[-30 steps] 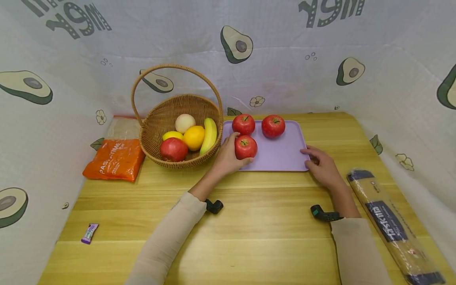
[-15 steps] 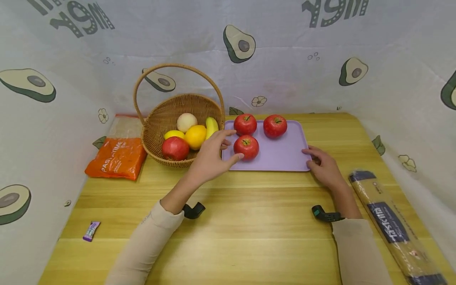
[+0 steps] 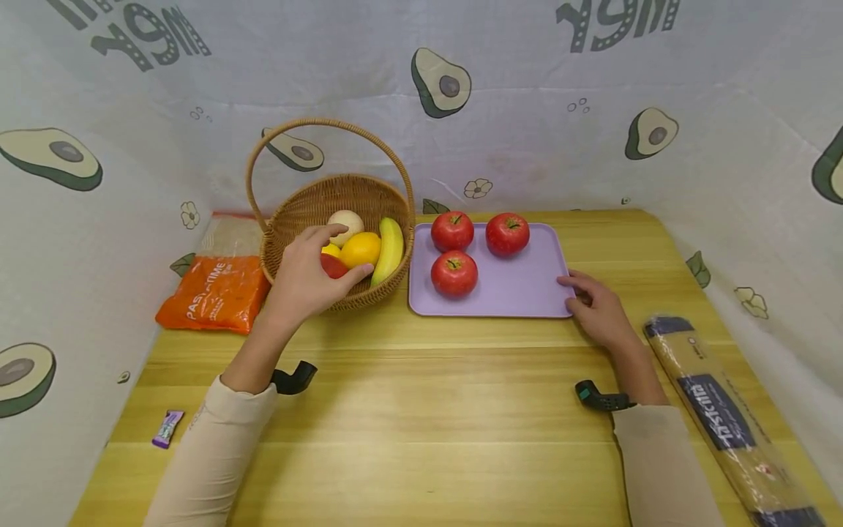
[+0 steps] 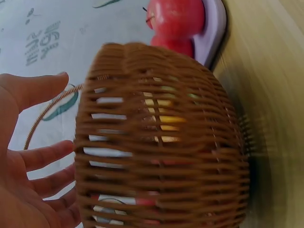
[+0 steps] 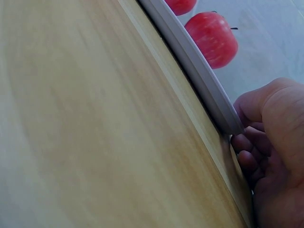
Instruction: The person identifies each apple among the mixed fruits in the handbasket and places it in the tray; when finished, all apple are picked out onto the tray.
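My left hand is over the front left of a wicker basket, thumb and fingers spread apart. Beneath it a red round fruit is mostly hidden. A banana, an orange-yellow fruit, a yellow fruit and a pale round one also lie in the basket. The left wrist view shows the basket's woven side beside the spread fingers. With thumb and curled fingers, my right hand pinches the right edge of a purple tray. Three red apples sit on that tray.
An orange pasta bag stands left of the basket. Near the table's left edge lies a small purple-wrapped snack. A long pack of noodles lies along the right side. Printed cloth hangs behind the table.
The left hand has let go of the front apple, leaving it on the tray, and moved left over the basket. The right hand stays at the tray's edge.
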`<state>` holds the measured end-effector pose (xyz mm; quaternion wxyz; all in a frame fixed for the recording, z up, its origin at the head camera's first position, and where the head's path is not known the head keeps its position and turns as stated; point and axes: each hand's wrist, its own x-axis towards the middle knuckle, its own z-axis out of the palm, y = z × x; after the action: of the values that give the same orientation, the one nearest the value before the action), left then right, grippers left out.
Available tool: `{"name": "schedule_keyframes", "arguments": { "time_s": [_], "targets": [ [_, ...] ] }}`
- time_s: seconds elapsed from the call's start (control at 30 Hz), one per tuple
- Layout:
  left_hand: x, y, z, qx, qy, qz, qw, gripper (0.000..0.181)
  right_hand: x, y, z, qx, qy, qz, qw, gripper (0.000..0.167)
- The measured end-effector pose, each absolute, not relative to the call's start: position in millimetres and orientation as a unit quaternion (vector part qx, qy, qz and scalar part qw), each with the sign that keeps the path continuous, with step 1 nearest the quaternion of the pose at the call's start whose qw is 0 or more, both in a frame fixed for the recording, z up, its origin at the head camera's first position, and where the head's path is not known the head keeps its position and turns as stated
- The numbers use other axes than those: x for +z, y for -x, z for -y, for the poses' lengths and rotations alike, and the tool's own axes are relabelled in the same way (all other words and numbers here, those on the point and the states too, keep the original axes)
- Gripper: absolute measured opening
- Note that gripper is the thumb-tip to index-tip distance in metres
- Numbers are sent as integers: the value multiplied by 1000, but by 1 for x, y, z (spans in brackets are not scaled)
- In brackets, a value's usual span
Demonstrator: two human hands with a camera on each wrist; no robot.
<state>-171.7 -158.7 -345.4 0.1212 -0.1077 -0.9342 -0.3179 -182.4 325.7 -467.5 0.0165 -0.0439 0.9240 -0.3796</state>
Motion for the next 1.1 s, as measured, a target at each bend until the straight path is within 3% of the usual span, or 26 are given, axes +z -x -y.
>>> {"name": "schedule_keyframes", "arguments": {
  "time_s": [0.7, 1.1],
  "targets": [
    [-361, 181, 190, -282, 50, 956, 60, 70, -469, 182, -325, -383, 43, -923, 13, 44],
    [-358, 193, 186, -210, 38, 977, -29, 74, -468, 182, -324, -383, 40, -923, 16, 44]
  ]
}}
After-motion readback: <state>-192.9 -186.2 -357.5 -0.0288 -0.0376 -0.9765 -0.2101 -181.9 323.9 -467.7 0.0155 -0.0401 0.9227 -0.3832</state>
